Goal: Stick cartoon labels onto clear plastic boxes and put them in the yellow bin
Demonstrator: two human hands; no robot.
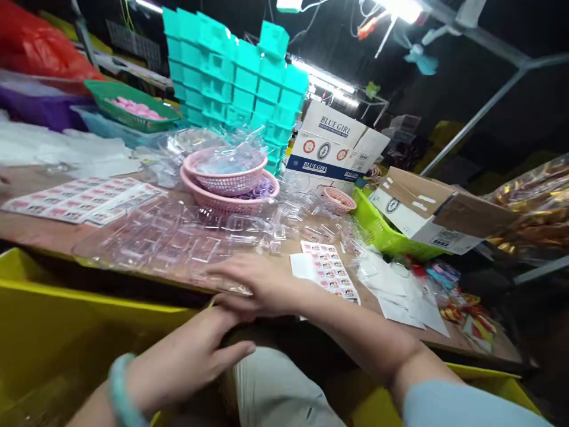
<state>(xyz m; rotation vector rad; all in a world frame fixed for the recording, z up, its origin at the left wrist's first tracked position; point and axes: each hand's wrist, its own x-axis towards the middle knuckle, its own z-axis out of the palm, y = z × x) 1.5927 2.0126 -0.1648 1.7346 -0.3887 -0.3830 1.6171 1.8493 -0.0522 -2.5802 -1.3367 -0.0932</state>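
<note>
Just below the front edge of the table, my two hands meet and overlap. My right hand reaches in from the right, its fingers curled around a small clear plastic piece that is mostly hidden. Beneath it is my left hand, thumb stretched out and apart, with its fingertips hidden behind the right hand. Nothing shows in the left hand's grasp. Several clear plastic boxes lie along the edge beyond my hands. A sheet of printed stickers lies to their right, with a white paper piece on it.
Two stacked pink baskets stand behind the clear boxes. More sticker sheets lie at left. Yellow bins sit under the edge. At right are a lime-green basket, an open carton and white papers. Teal crates rise behind.
</note>
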